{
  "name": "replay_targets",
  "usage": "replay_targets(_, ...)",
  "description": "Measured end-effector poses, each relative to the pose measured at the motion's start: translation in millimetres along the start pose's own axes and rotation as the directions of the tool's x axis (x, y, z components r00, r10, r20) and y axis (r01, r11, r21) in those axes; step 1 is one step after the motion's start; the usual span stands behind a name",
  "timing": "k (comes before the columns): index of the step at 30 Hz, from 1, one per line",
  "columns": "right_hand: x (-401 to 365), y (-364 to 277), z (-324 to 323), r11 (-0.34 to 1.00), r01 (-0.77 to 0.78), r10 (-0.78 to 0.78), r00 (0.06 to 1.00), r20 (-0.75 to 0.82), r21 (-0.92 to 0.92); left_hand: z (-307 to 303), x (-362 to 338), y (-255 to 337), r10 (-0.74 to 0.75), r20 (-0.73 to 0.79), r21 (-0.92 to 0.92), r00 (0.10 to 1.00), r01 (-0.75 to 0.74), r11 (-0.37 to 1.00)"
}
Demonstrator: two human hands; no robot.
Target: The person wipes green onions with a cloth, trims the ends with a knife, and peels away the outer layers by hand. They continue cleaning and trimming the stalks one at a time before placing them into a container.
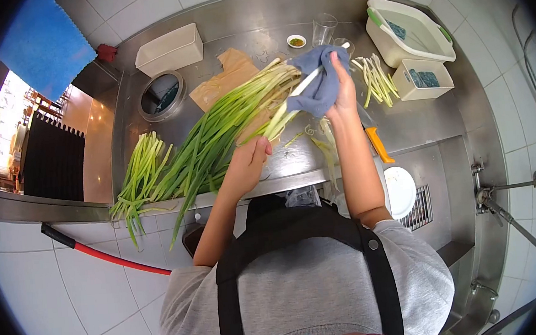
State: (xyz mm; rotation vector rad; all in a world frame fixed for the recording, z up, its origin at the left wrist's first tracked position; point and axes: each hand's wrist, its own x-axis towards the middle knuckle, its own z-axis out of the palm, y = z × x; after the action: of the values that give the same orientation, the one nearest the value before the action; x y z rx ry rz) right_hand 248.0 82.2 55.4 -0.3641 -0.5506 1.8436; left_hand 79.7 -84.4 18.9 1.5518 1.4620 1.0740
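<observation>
Pretty bright shot, and the light's fairly even. The window (4, 111) on the left is basically blown out (near pure white in spots), and the steel surface (305, 157) throws back some glare near its front edge. Heavy fisheye too: white tiles (35, 283) bow and the corners go black. Middle looks reasonably sharp.

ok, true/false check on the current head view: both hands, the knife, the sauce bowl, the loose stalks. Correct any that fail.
1. The right hand holds a blue-grey cloth. True.
2. The left hand is empty. False: it grips spring onion.
3. The knife's handle is orange. True.
4. The sauce bowl sits on the brown paper. False: it stands apart from it, near a glass.
5. Loose stalks lie beside the small white tub. True.
</observation>
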Motion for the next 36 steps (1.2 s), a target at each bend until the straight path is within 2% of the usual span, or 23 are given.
replay_targets(3, -25, 24, -2, 0.959, -0.207, 0.216, 0.976, 0.026, -0.196, 8, 8, 2, -0.075, -0.132, -0.076, 0.988, 0.065, 0.995)
replay_targets(4, -42, 42, 8, 0.945, -0.102, 0.118, 0.993, 0.031, -0.31, 8, 15, 6, -0.024, -0.167, -0.015, 0.986, 0.022, 1.0)
replay_targets(5, -56, 60, 16, 0.942, -0.117, 0.132, 0.991, 0.027, -0.316, 8, 21, 10, 0.033, -0.199, 0.05, 0.979, -0.023, 0.999)
replay_targets(9, -54, 54, 16, 0.935, -0.242, 0.258, 0.966, 0.031, -0.26, 2, 16, 22, 0.04, -0.127, 0.028, 0.991, -0.036, 0.999)
replay_targets(11, -45, 36, 16, 0.924, -0.213, 0.195, 0.977, -0.087, -0.317, -7, 6, 32, 0.017, -0.019, 0.092, 1.0, -0.015, 0.996)
replay_targets(12, -30, 20, 5, 0.965, -0.216, 0.199, 0.972, -0.122, -0.149, -12, -1, 30, 0.013, -0.011, 0.092, 1.0, -0.012, 0.996)
replay_targets(13, -24, -5, 14, 0.995, -0.093, 0.087, 0.987, -0.134, -0.039, -22, -11, 26, 0.014, 0.045, 0.093, 0.999, -0.018, 0.995)
replay_targets(14, 0, -27, -20, 0.997, -0.071, 0.073, 0.996, -0.049, 0.044, -33, -22, 21, 0.015, 0.1, 0.092, 0.995, -0.024, 0.995)
replay_targets(15, 16, -49, -39, 0.998, 0.012, -0.016, 0.998, 0.058, 0.068, -48, -37, 19, -0.099, 0.168, 0.045, 0.981, 0.092, 0.995)
replay_targets(16, 31, -65, -61, 0.972, 0.048, -0.104, 0.965, 0.239, 0.229, -67, -52, 20, -0.204, 0.241, 0.009, 0.949, 0.208, 0.978)
replay_targets(19, 24, -81, -50, 0.973, 0.18, -0.192, 0.978, 0.079, 0.143, -116, -83, 28, -0.335, -0.054, 0.124, 0.941, 0.339, 0.933)
replay_targets(21, 32, -55, -67, 0.995, 0.018, -0.029, 0.992, -0.12, -0.095, -129, -86, 27, -0.338, -0.232, 0.034, 0.912, 0.355, 0.934)
replay_targets(22, 35, -31, -73, 0.989, -0.098, 0.086, 0.991, -0.099, -0.114, -131, -81, 26, -0.325, -0.293, -0.062, 0.899, 0.322, 0.945)
replay_targets(23, 27, -7, -55, 0.98, -0.099, 0.058, 0.972, -0.228, -0.171, -131, -73, 30, -0.255, -0.297, -0.03, 0.92, 0.258, 0.966)
replay_targets(25, 37, 43, -62, 0.951, -0.197, 0.151, 0.968, -0.2, -0.237, -119, -55, 29, -0.211, -0.308, -0.013, 0.928, 0.217, 0.976)
replay_targets(26, 29, 51, -53, 0.889, -0.252, 0.219, 0.967, -0.128, -0.382, -112, -48, 28, -0.164, -0.322, 0.008, 0.932, 0.176, 0.984)
replay_targets(27, 42, 62, -82, 0.649, -0.106, 0.004, 0.991, -0.135, -0.754, -107, -42, 27, -0.141, -0.283, 0.08, 0.949, 0.17, 0.982)
replay_targets(28, 53, 70, -115, 0.249, 0.002, -0.188, 0.981, -0.047, -0.969, -99, -40, 27, -0.148, -0.275, 0.076, 0.95, 0.175, 0.982)
replay_targets(29, 45, 47, -120, -0.148, -0.117, -0.191, 0.978, -0.088, -0.982, -88, -38, 28, -0.089, -0.258, 0.172, 0.962, 0.137, 0.976)
replay_targets(30, 34, 14, -123, -0.522, -0.218, -0.204, 0.971, -0.128, -0.825, -77, -37, 27, -0.033, -0.233, 0.263, 0.972, 0.096, 0.96)
replay_targets(32, 3, -28, -130, -0.565, -0.589, -0.3, 0.799, -0.521, -0.578, -58, -36, 21, -0.082, -0.126, 0.257, 0.989, 0.113, 0.96)
replay_targets(34, -19, -42, -166, -0.647, -0.67, -0.411, 0.709, -0.573, -0.364, -38, -34, 12, -0.127, -0.016, 0.255, 0.992, 0.127, 0.959)
replay_targets(36, -37, -41, -168, -0.635, -0.614, -0.315, 0.76, -0.569, -0.469, -22, -24, 1, -0.022, 0.026, 0.219, 0.999, 0.016, 0.976)
